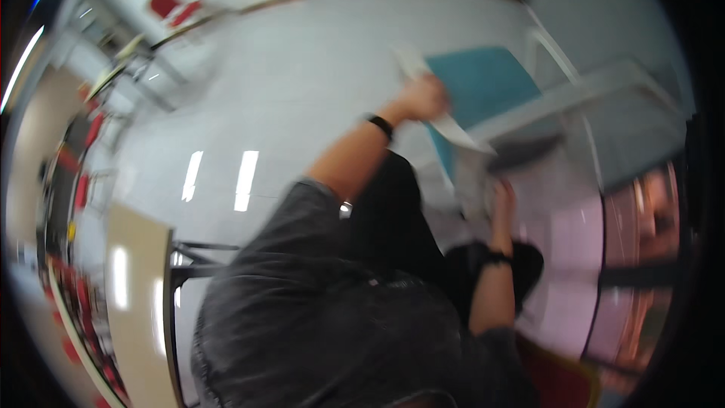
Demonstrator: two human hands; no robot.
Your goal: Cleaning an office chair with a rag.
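Observation:
My left hand (425,97), with a black band at the wrist, is closed around a white curved strip (459,136) beside a teal panel (484,85). A pale frame (527,116) extends from the panel to the right; whether strip, panel and frame are joined is unclear. Lower down, my right hand (503,197) is blurred near the underside of these pieces, close to a dark grey shape (524,152). Whether it grips or only touches something cannot be told. Both hands are in front of my black-clad legs.
A pale tabletop (136,294) on black metal legs stands at the left. Part of a red chair (558,371) shows at the bottom right. Another red chair (173,8) is near the far wall. Glass panes (640,226) are at the right, and more tables and red chairs line the far left.

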